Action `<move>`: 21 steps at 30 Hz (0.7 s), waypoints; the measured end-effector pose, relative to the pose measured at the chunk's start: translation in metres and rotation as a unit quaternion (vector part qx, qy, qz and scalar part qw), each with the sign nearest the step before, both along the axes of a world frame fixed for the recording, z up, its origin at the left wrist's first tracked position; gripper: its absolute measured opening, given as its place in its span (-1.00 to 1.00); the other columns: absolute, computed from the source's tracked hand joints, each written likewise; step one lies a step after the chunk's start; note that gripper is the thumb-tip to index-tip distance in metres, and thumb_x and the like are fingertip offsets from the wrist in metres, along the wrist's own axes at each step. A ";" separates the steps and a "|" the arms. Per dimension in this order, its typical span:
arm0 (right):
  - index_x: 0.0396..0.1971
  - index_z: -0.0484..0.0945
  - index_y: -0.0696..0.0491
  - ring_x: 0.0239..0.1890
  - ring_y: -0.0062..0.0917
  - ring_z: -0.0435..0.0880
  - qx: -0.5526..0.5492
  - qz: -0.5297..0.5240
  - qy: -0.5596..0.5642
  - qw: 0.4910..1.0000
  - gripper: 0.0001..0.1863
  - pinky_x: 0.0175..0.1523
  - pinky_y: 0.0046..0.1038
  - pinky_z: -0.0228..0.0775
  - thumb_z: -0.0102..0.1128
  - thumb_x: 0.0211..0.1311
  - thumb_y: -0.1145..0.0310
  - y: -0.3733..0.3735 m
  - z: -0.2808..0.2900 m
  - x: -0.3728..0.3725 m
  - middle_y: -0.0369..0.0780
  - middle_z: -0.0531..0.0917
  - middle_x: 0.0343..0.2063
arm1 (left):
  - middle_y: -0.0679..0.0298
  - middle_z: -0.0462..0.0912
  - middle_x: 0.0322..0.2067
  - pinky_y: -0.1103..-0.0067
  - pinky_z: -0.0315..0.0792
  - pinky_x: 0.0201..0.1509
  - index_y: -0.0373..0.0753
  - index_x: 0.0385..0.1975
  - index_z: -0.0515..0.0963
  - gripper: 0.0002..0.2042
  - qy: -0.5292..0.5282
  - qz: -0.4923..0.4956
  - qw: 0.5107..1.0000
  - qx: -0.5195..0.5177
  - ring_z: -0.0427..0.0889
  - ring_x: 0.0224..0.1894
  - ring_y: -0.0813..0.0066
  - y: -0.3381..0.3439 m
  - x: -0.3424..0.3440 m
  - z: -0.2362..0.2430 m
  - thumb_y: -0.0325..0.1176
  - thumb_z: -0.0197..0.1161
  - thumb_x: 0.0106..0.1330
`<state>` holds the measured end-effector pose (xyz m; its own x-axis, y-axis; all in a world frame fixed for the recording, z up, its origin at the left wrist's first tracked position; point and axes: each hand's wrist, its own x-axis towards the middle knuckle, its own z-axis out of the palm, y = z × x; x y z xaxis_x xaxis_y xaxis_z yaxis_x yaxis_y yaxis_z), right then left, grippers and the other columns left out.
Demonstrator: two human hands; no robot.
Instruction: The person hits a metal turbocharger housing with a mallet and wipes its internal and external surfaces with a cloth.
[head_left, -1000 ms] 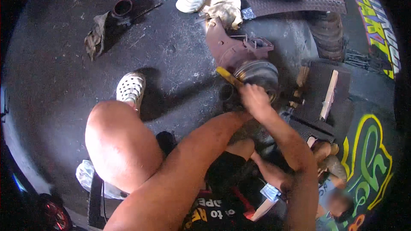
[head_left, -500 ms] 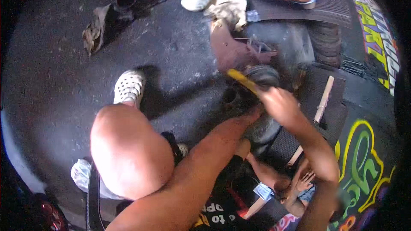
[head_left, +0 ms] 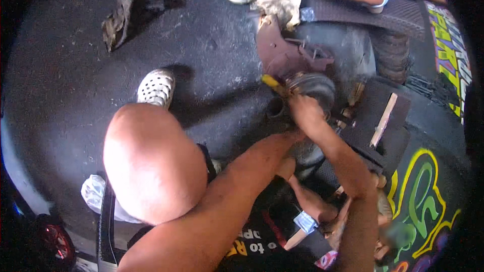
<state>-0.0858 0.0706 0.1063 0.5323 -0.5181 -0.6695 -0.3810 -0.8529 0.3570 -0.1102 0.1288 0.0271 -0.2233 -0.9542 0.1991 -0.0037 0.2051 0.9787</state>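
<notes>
Right hand point(head_left: 305, 111) curls closed around a yellow-ended tool point(head_left: 273, 81) at the left edge of the ribbed round part point(head_left: 318, 85); bare floor point(head_left: 217, 55) gives room leftward. Its long axis slants, yellow end pointing upper left.

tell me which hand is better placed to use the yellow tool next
Right, probably: the right hand grips the yellow tool by the round part. The left hand is mostly hidden near the right wrist, so its grip is unclear.
</notes>
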 end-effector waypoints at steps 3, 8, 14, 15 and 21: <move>-0.33 0.51 0.10 -0.34 -0.19 0.57 0.065 -0.010 -0.038 0.997 -0.80 -0.24 -0.23 0.43 -0.01 0.03 0.43 -0.023 0.021 -0.013 -0.11 0.53 -0.44 | 0.10 0.40 0.03 0.44 0.17 0.22 -0.26 0.02 0.37 -0.66 -0.008 0.000 1.000 -0.001 0.35 0.11 0.30 0.001 -0.005 -0.010 -0.26 -0.08 0.32; -0.36 0.50 0.09 -0.30 -0.18 0.53 0.114 -0.116 0.061 0.985 -0.83 -0.20 -0.23 0.38 -0.01 0.02 0.41 -0.001 0.071 0.004 -0.07 0.51 -0.43 | 0.10 0.40 0.03 0.43 0.17 0.22 -0.25 0.02 0.38 -0.66 -0.013 0.017 1.000 0.023 0.35 0.11 0.30 0.004 0.014 -0.024 -0.26 -0.08 0.31; -0.22 0.50 0.07 -0.49 -0.18 0.54 0.063 -0.068 0.031 0.995 -0.71 -0.34 -0.23 0.41 0.03 -0.04 0.47 -0.015 0.028 0.008 -0.05 0.53 -0.53 | 0.10 0.41 0.03 0.43 0.17 0.23 -0.25 0.02 0.39 -0.66 -0.010 0.000 1.000 0.006 0.35 0.11 0.29 0.015 0.007 -0.015 -0.26 -0.07 0.31; -0.19 0.50 0.05 -0.50 -0.18 0.56 0.069 -0.057 0.028 0.996 -0.68 -0.35 -0.21 0.43 0.03 -0.03 0.48 -0.011 0.060 0.023 -0.03 0.54 -0.54 | 0.10 0.41 0.03 0.43 0.17 0.23 -0.24 0.02 0.39 -0.66 -0.014 0.011 1.000 0.022 0.35 0.11 0.29 0.020 0.014 -0.025 -0.26 -0.07 0.31; -0.10 0.44 0.03 -0.53 -0.14 0.55 0.091 0.093 -0.284 0.950 -0.60 -0.40 -0.17 0.39 0.04 -0.05 0.51 -0.009 0.006 -0.043 -0.02 0.53 -0.56 | 0.11 0.41 0.02 0.43 0.17 0.23 -0.24 0.01 0.40 -0.67 0.007 -0.004 1.000 0.009 0.35 0.11 0.29 0.015 0.012 -0.009 -0.26 -0.06 0.30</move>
